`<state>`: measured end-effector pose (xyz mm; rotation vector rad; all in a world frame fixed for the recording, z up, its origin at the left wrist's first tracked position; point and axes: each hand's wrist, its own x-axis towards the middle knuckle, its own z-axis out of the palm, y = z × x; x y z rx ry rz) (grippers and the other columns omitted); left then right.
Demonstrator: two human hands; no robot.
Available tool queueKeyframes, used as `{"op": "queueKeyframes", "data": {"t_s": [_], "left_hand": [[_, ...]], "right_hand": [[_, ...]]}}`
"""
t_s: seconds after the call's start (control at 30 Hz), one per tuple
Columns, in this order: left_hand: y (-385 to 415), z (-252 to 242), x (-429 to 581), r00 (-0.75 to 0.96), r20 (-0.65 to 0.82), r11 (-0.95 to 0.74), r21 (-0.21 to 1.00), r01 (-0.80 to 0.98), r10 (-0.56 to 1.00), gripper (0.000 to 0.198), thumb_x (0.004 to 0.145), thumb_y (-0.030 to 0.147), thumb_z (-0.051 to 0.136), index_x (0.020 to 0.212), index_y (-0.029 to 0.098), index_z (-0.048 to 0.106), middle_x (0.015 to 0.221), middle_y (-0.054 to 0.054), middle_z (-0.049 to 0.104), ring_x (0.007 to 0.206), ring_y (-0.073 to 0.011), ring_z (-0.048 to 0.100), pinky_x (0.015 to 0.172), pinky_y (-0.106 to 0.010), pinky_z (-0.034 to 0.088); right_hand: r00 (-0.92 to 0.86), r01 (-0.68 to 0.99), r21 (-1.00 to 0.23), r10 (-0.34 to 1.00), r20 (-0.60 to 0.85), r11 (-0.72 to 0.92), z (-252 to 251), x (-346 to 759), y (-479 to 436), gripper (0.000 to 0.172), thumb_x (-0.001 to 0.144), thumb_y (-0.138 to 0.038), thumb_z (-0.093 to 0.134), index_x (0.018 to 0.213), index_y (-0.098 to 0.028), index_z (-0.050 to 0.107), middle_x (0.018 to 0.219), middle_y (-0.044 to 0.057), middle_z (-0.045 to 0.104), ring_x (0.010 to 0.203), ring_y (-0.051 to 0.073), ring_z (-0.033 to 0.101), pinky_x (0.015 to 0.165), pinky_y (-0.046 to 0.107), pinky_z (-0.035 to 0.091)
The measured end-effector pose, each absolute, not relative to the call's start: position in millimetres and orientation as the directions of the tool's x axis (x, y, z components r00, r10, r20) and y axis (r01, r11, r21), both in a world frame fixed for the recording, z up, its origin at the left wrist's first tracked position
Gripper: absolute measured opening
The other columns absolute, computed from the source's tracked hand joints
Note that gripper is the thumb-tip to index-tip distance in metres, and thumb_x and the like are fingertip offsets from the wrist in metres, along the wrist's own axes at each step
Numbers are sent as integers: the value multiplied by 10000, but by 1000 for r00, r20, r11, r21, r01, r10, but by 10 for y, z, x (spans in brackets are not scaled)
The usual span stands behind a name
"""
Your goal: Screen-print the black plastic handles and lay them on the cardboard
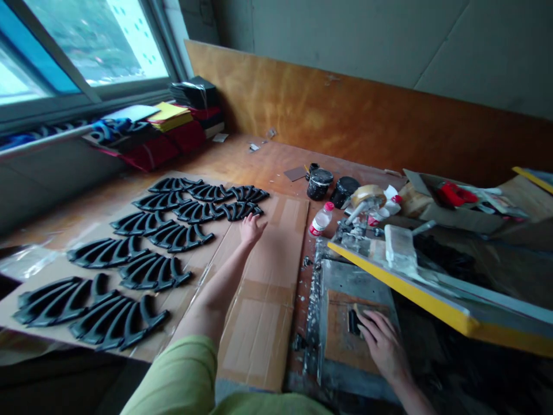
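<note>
My left hand (252, 229) reaches over the cardboard, its fingers stretched out and thumb apart. Its fingertips are at the near edge of a black ribbed fan-shaped piece (239, 211); whether they touch it I cannot tell. Several more such fan-shaped pieces (155, 276) lie in rows on the cardboard sheet (259, 323) to the left. At lower right, my right hand (386, 344) has its fingers closed at the edge of a small black piece with a pale upper end (354, 323). That piece rests on a brown board (341, 346) set on a grey plate (334, 274).
A yellow-edged frame (401, 291) slants above the right hand. Beyond the plate stand a red-capped bottle (322, 220), black tubs (319, 184), a tape roll (368, 196) and an open carton (458, 213). Stacked coloured sheets (168, 124) lie below the window.
</note>
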<state>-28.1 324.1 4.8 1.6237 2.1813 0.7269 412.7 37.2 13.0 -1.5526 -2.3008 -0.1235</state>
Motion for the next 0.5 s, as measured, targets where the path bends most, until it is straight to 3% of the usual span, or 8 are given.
{"op": "queueKeyframes", "data": {"t_s": [0.07,0.13,0.2,0.27,0.4,0.5], "left_hand": [[3040,326,71,-249,42,129,764,632,968,457,903,417,574,1251,128,641,1356,-171,605,1253,-269,560,1076,-395,426],[2790,705,448,-150,46,15,924,382,988,490,918,480,534,1227,115,643,1057,-131,727,967,-204,679,901,-333,527],[2488,1145,821,-45,93,-86,986,143,995,580,909,571,509,1249,115,624,725,-38,683,650,-133,637,687,-263,540],[2153,1572,1161,6,183,-183,983,32,983,595,913,618,472,1206,131,649,523,42,524,455,-84,492,547,-214,485],[1524,2093,1620,13,254,-255,966,33,967,655,952,650,321,914,127,714,443,45,405,393,-69,426,475,-192,428],[1119,2095,1688,-65,174,-172,984,36,983,687,944,672,301,852,132,716,504,-1,512,443,-83,487,468,-199,419]], "right_hand": [[-445,869,-100,854,270,485,201,4044,400,412,998,-365,491,1381,-242,575,1408,91,553,1293,258,525,1054,453,477],[-576,798,-92,798,179,596,224,3998,402,519,981,-380,536,1469,-216,467,1499,98,454,1397,266,410,1127,509,392],[-650,741,-118,750,121,661,212,4001,358,601,946,-403,604,1486,-198,435,1521,107,417,1431,266,356,1160,539,333],[-707,680,-175,700,98,712,205,4055,279,615,912,-418,659,1451,-181,481,1508,118,430,1431,266,357,1166,540,320],[-767,547,-316,615,183,775,334,4391,178,325,930,-311,649,1234,-200,674,1380,96,576,1355,224,473,1145,499,364],[-531,689,-387,791,304,612,546,4869,332,195,931,-228,602,1053,-191,751,1209,95,687,1239,219,580,1070,439,449]]}}
